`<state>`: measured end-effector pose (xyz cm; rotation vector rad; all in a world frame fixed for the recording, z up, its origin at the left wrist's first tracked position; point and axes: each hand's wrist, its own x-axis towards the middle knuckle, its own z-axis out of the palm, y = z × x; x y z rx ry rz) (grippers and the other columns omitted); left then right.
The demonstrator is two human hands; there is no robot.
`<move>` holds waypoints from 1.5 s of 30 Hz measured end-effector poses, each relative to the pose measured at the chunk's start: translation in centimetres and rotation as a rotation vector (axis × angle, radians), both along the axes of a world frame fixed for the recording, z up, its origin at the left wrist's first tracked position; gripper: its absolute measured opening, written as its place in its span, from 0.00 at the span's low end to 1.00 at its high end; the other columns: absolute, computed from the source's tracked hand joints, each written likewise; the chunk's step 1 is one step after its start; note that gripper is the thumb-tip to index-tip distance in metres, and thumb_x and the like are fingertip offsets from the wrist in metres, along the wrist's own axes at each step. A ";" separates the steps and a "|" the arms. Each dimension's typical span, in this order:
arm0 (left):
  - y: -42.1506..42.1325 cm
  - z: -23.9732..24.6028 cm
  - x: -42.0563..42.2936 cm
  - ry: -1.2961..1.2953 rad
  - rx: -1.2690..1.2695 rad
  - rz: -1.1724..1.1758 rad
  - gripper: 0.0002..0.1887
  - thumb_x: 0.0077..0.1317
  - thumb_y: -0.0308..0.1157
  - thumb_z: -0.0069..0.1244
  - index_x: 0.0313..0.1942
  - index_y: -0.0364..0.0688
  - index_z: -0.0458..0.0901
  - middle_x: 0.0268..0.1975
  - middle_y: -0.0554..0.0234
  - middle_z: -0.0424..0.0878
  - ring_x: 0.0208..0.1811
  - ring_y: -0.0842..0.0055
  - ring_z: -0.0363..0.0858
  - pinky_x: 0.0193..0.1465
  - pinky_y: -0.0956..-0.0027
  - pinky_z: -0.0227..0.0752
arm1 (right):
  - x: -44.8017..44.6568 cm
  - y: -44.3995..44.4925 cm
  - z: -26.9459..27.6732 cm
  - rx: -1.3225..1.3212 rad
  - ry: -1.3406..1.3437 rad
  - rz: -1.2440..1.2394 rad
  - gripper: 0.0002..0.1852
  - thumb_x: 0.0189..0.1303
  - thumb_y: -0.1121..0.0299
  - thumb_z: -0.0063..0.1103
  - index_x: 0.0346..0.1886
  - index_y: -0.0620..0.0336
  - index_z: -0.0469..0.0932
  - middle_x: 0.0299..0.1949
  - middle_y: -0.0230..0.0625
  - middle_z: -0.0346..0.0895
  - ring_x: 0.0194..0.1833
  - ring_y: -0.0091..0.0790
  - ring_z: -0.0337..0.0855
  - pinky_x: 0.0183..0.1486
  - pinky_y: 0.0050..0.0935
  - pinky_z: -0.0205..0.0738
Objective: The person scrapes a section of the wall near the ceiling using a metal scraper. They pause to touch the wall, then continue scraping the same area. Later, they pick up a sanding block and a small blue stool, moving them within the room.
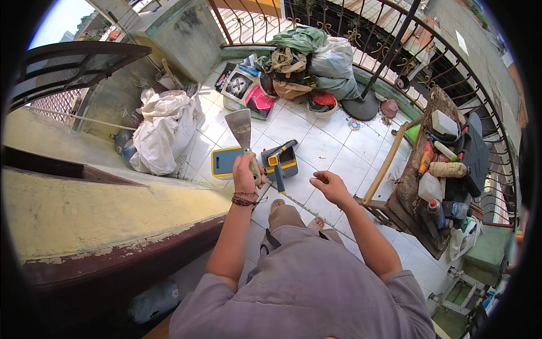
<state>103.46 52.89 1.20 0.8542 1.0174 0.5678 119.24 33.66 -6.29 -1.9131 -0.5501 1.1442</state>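
My left hand [244,174] grips the handle of a putty knife [242,129], its wide worn metal blade pointing up and away from me. Free of any object, my right hand [332,187] hovers above the tiled floor with the fingers loosely bent. Beyond and between the hands, a dark dustpan [291,168] lies on the tiles. A blue-grey and yellow handled tool, apparently a brush [277,163], rests over it. Partly behind my left hand is a flat blue-grey panel with a yellow rim [224,162].
White sacks [165,131] lean by the yellow wall [106,203] at left. Bags [334,57] and a filled bowl [322,112] sit by the metal railing [440,46]. At right, a worn wooden table [406,199] carries bottles, a spray can and a dark case [474,156].
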 end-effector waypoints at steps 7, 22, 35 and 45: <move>-8.2 -2.0 14.8 0.024 -0.125 -0.356 0.12 0.70 0.40 0.38 0.40 0.40 0.67 0.26 0.57 0.75 0.12 0.72 0.71 0.10 0.72 0.62 | 8.9 4.8 5.4 0.376 0.740 -0.168 0.22 0.70 0.53 0.45 0.50 0.66 0.74 0.45 0.41 0.77 0.48 0.32 0.78 0.50 0.31 0.72; 12.6 -11.1 36.7 0.336 0.753 0.108 0.18 0.71 0.44 0.41 0.43 0.35 0.75 0.43 0.47 0.78 0.46 0.57 0.76 0.50 0.61 0.68 | 32.9 16.8 1.2 -0.107 0.196 0.189 0.17 0.68 0.55 0.51 0.30 0.59 0.68 0.19 0.28 0.67 0.14 0.22 0.67 0.15 0.25 0.65; 28.8 -17.0 44.3 0.457 0.446 0.164 0.26 0.70 0.50 0.41 0.50 0.34 0.77 0.40 0.48 0.83 0.42 0.67 0.81 0.46 0.69 0.71 | 45.4 42.7 -4.8 -0.192 0.060 0.891 0.19 0.69 0.54 0.47 0.34 0.62 0.74 0.19 0.31 0.69 0.14 0.23 0.71 0.15 0.27 0.67; 49.9 -37.4 51.4 0.656 0.260 -0.013 0.20 0.61 0.45 0.54 0.43 0.37 0.79 0.41 0.49 0.83 0.43 0.59 0.81 0.47 0.63 0.73 | 55.3 42.3 -19.8 -0.545 -0.185 0.099 0.16 0.67 0.57 0.48 0.34 0.63 0.72 0.17 0.35 0.69 0.13 0.27 0.70 0.14 0.30 0.66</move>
